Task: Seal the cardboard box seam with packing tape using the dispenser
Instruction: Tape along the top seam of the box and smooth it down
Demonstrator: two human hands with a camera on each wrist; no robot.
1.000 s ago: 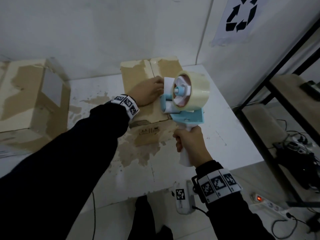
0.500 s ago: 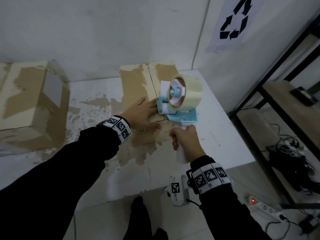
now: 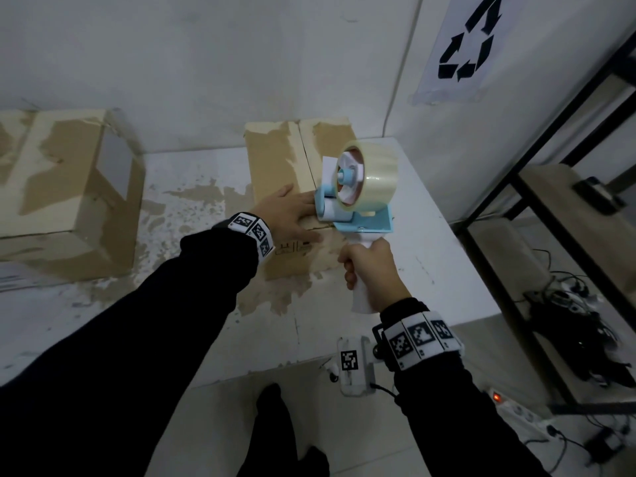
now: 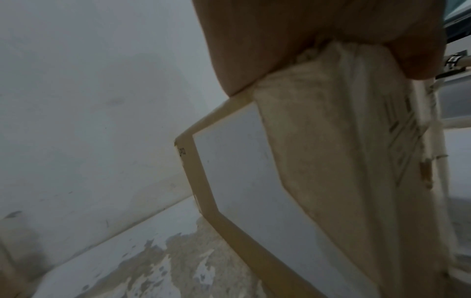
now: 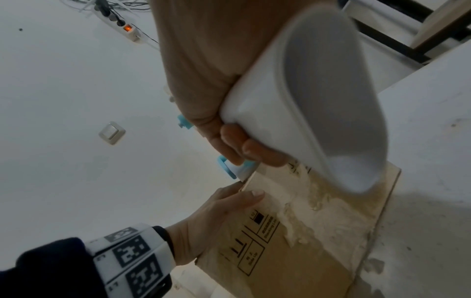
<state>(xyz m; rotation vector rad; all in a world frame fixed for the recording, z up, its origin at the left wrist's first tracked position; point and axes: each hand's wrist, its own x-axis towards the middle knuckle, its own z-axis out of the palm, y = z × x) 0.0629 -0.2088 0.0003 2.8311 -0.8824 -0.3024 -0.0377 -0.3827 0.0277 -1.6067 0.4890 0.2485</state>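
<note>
From the head view, the cardboard box (image 3: 292,201) is seen at the table's (image 3: 430,270) far edge, its seam (image 3: 308,161) running away from the person. The dispenser (image 3: 358,197), held by the handle in the right hand (image 3: 370,270), is placed over the seam's near end. The left hand (image 3: 287,218), fingers flat, is pressed on the box top just beside it.

From the left wrist, only the palm on cardboard is shown.

From the right wrist, fingers (image 5: 244,145) are seen wrapped around the handle, the box lying below.
</note>
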